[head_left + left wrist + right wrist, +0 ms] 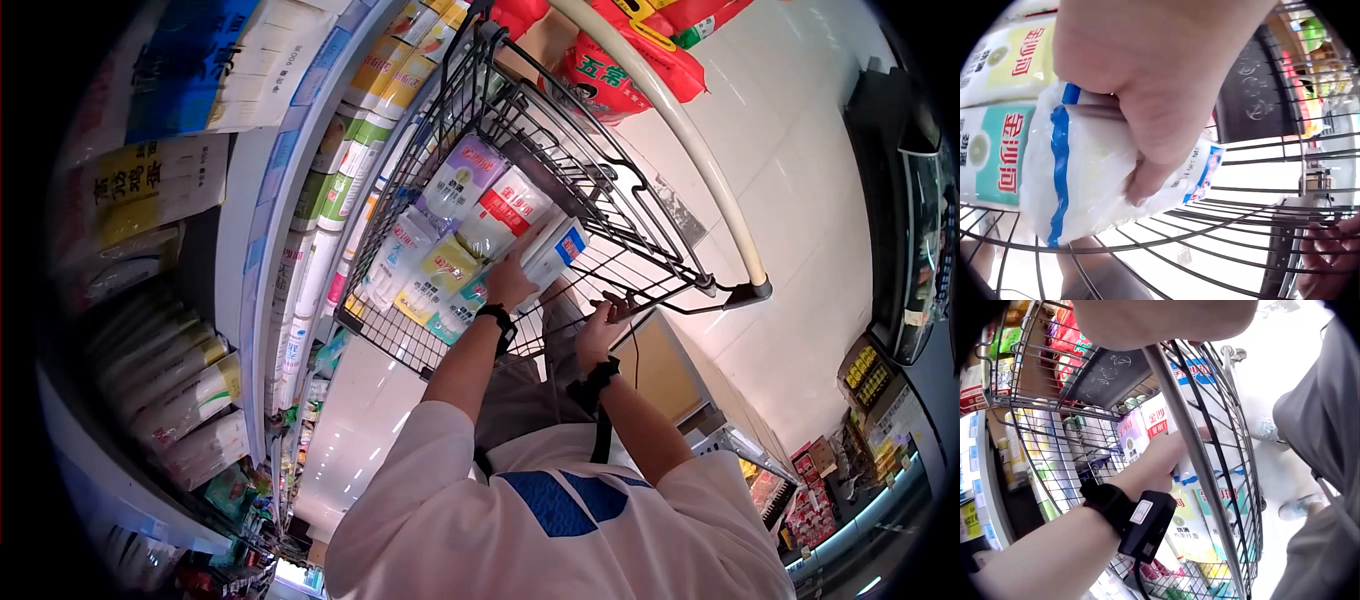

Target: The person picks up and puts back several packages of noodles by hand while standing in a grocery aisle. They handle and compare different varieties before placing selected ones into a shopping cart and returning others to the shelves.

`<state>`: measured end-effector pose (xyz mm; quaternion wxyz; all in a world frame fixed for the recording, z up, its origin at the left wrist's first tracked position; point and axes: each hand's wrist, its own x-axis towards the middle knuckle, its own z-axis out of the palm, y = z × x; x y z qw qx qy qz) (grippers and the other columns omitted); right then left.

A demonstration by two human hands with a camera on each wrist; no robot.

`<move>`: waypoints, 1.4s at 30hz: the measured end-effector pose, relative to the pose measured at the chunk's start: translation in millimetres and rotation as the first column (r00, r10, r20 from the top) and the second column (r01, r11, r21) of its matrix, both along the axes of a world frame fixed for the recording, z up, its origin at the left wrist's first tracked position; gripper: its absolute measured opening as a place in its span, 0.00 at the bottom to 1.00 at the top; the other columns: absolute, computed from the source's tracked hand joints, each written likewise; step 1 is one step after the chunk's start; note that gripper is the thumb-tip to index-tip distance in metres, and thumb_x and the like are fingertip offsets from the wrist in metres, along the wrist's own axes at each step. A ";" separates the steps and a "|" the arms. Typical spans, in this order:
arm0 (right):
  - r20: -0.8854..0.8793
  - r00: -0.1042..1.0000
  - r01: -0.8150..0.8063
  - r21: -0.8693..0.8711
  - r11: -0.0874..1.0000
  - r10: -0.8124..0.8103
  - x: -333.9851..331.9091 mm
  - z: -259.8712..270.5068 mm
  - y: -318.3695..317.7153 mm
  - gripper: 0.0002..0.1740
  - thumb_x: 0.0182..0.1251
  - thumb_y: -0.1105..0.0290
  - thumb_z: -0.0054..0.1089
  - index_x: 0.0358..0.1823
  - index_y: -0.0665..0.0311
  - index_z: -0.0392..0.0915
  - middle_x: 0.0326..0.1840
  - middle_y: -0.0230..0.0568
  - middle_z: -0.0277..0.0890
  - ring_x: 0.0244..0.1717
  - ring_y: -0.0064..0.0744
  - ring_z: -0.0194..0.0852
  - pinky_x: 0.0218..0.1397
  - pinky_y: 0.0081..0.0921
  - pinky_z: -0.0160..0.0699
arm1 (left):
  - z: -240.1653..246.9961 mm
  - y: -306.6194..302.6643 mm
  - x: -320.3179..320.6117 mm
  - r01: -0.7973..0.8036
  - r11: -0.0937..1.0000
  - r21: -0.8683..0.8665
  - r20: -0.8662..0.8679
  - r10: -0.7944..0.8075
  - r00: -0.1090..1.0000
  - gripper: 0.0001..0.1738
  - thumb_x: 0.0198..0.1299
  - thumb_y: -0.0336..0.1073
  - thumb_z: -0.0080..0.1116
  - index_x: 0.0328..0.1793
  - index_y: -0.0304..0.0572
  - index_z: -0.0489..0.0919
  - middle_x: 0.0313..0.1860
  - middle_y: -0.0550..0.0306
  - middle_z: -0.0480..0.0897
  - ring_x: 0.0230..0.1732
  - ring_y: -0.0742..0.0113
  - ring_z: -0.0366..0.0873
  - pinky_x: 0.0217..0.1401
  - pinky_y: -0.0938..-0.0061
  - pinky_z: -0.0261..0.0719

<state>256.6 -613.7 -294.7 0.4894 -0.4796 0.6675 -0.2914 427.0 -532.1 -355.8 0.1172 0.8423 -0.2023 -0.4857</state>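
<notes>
Inside the wire shopping cart (600,262), my left hand (511,284) grips a white packet with a blue label (556,250). The left wrist view shows my left hand (1147,81) over this packet (1085,169), thumb pressed on its side. Yellow (1013,59) and teal (999,153) packets lie beside it. A purple packet (462,175) and a red-labelled packet (508,212) are also in the cart. My right hand (603,325) is at the cart's near rim, fingers bent by the wire; in the right wrist view the right hand (1166,319) lies over the metal rim bar (1179,412).
Shelves (290,150) of packaged noodles run along the left. Red bags (620,75) sit at the cart's far end, under its curved handle (690,130). A cardboard-coloured box or counter (655,370) stands at the right of my right arm. Pale tiled floor (790,220) extends to the right.
</notes>
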 end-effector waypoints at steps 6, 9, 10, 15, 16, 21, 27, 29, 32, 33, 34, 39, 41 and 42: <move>-0.059 0.998 0.014 0.018 1.000 -0.013 17.2 15.6 -8.6 0.25 0.72 0.76 0.50 0.68 0.70 0.60 0.51 0.47 0.76 0.43 0.35 0.78 0.48 0.34 0.79 | 76.8 13.2 20.7 0.070 0.996 0.061 0.019 -0.071 0.997 0.48 0.34 0.53 0.81 0.64 0.42 0.76 0.49 0.42 0.87 0.50 0.43 0.86 0.54 0.53 0.84; -0.096 0.995 -0.018 -0.001 1.000 0.018 16.6 12.2 -11.8 0.26 0.72 0.77 0.50 0.70 0.67 0.59 0.49 0.49 0.77 0.38 0.34 0.80 0.41 0.31 0.79 | 129.5 57.1 23.9 0.123 0.992 -0.021 0.065 -0.122 0.990 0.44 0.35 0.52 0.81 0.60 0.42 0.78 0.47 0.43 0.88 0.49 0.42 0.87 0.53 0.53 0.84; -0.095 0.995 -0.021 -0.070 0.997 0.014 19.0 12.7 -11.8 0.25 0.72 0.76 0.51 0.69 0.67 0.60 0.45 0.48 0.77 0.36 0.33 0.79 0.40 0.32 0.80 | 142.9 74.5 22.3 0.130 0.991 0.012 0.084 -0.131 0.988 0.44 0.35 0.53 0.81 0.60 0.42 0.78 0.45 0.43 0.88 0.48 0.42 0.87 0.53 0.53 0.84; -0.126 0.983 -0.065 0.435 0.898 0.133 6.1 33.1 -5.3 0.39 0.68 0.58 0.67 0.74 0.64 0.58 0.53 0.50 0.73 0.42 0.37 0.78 0.38 0.35 0.82 | 242.7 193.7 14.0 0.020 0.998 0.057 0.162 -0.029 0.986 0.46 0.38 0.54 0.79 0.63 0.37 0.75 0.45 0.42 0.88 0.48 0.40 0.86 0.50 0.53 0.85; -0.123 0.992 0.046 0.518 0.854 0.021 7.5 47.9 9.9 0.44 0.66 0.50 0.68 0.76 0.62 0.57 0.57 0.49 0.72 0.45 0.40 0.76 0.42 0.43 0.82 | 262.3 219.4 7.0 -0.004 0.999 0.051 0.190 -0.006 0.982 0.46 0.38 0.54 0.79 0.63 0.37 0.75 0.45 0.42 0.88 0.48 0.40 0.86 0.50 0.53 0.85; 0.317 0.931 -0.349 0.920 0.178 0.183 0.3 93.9 119.2 0.33 0.71 0.47 0.63 0.69 0.57 0.66 0.57 0.39 0.73 0.47 0.37 0.76 0.52 0.42 0.77 | 357.7 334.0 -21.6 -0.229 0.970 -0.087 0.269 0.244 0.932 0.48 0.36 0.61 0.80 0.59 0.37 0.78 0.43 0.42 0.88 0.44 0.43 0.87 0.49 0.57 0.84; 0.776 0.106 -0.970 0.218 -0.106 0.622 52.2 269.5 302.7 0.35 0.69 0.57 0.70 0.74 0.53 0.67 0.67 0.32 0.75 0.65 0.35 0.74 0.68 0.44 0.72 | 425.5 433.3 -63.1 -0.418 0.755 -0.504 0.168 0.561 0.810 0.40 0.42 0.47 0.85 0.58 0.33 0.79 0.45 0.49 0.88 0.43 0.64 0.86 0.49 0.69 0.82; 0.877 0.095 -0.990 0.133 -0.049 0.470 59.2 310.0 326.5 0.34 0.69 0.68 0.70 0.74 0.63 0.65 0.69 0.40 0.74 0.70 0.34 0.72 0.72 0.33 0.71 | 437.3 453.2 -78.4 -0.473 0.560 -0.680 0.033 0.669 0.743 0.39 0.46 0.45 0.84 0.60 0.32 0.78 0.49 0.50 0.86 0.49 0.66 0.84 0.53 0.69 0.81; 0.874 0.097 -0.994 0.106 0.007 0.476 65.1 337.5 354.8 0.32 0.68 0.70 0.70 0.72 0.63 0.68 0.67 0.40 0.76 0.68 0.33 0.74 0.71 0.33 0.73 | 423.3 478.5 -98.8 -0.426 0.459 -0.780 0.049 0.722 0.690 0.41 0.52 0.48 0.81 0.64 0.32 0.74 0.54 0.47 0.85 0.55 0.61 0.84 0.58 0.67 0.80; 0.855 0.061 -0.998 0.064 0.012 0.515 66.0 346.2 360.7 0.32 0.68 0.70 0.71 0.71 0.63 0.69 0.66 0.40 0.77 0.66 0.33 0.76 0.70 0.32 0.74 | 419.0 482.6 -106.5 -0.434 0.358 -0.826 -0.023 0.750 0.661 0.37 0.57 0.47 0.77 0.65 0.33 0.74 0.53 0.47 0.85 0.54 0.62 0.84 0.58 0.68 0.80; 0.831 0.030 -0.999 0.034 0.003 0.555 66.8 350.2 366.0 0.32 0.67 0.70 0.71 0.71 0.63 0.69 0.64 0.40 0.79 0.64 0.33 0.78 0.68 0.32 0.76 | 421.6 487.1 -113.4 -0.510 0.277 -0.815 -0.152 0.746 0.648 0.28 0.68 0.45 0.67 0.65 0.33 0.73 0.53 0.50 0.84 0.53 0.66 0.83 0.57 0.70 0.79; 0.722 -0.049 -0.999 -0.038 -0.031 0.690 66.2 380.3 375.9 0.31 0.71 0.66 0.68 0.72 0.66 0.67 0.64 0.42 0.79 0.62 0.31 0.79 0.64 0.30 0.78 | 405.8 496.3 -135.0 -0.809 -0.222 -0.544 -0.749 0.563 0.349 0.21 0.80 0.43 0.48 0.69 0.37 0.71 0.59 0.55 0.81 0.58 0.71 0.80 0.63 0.75 0.75; 0.696 -0.069 -0.997 -0.071 -0.027 0.715 65.4 382.4 374.3 0.32 0.72 0.65 0.67 0.72 0.67 0.67 0.64 0.43 0.78 0.62 0.30 0.78 0.64 0.29 0.78 | 403.5 493.8 -140.4 -0.826 -0.257 -0.501 -0.784 0.540 0.307 0.23 0.80 0.43 0.47 0.72 0.36 0.70 0.62 0.53 0.81 0.60 0.69 0.79 0.66 0.75 0.74; 0.680 -0.083 -0.996 -0.072 -0.047 0.728 64.1 381.6 372.8 0.32 0.73 0.64 0.66 0.72 0.68 0.67 0.65 0.42 0.78 0.62 0.30 0.78 0.65 0.28 0.77 | 402.1 491.0 -142.7 -0.823 -0.262 -0.505 -0.763 0.580 0.284 0.23 0.80 0.43 0.47 0.72 0.36 0.70 0.62 0.54 0.81 0.61 0.69 0.79 0.67 0.74 0.74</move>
